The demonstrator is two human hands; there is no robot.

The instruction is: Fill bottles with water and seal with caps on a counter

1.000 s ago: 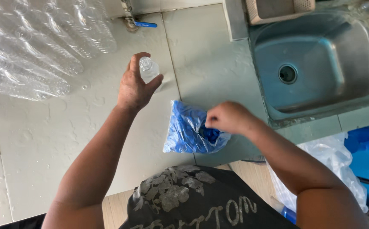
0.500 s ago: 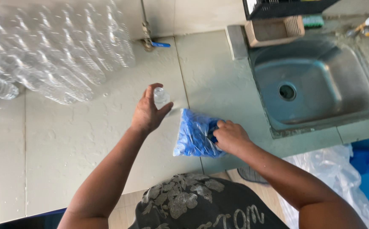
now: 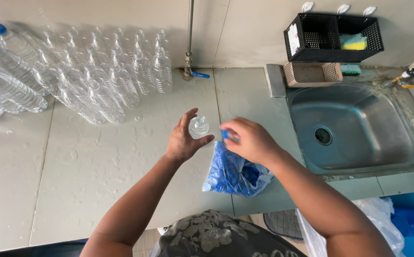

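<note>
Nearest, bag: clear bag of blue caps [image 3: 235, 173] lies under right hand [image 3: 249, 140], which pinches a blue cap [image 3: 226, 135].
Left hand [image 3: 183, 140]: grips clear bottle [image 3: 199, 127].
Far left: rows of bottles [image 3: 97, 76].
Far right: sink [image 3: 354, 128].

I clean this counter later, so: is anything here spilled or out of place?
Water droplets are scattered across the pale countertop near the clear bottles. The bag of blue caps lies slumped open by the sink. Nothing looks damaged.
</note>
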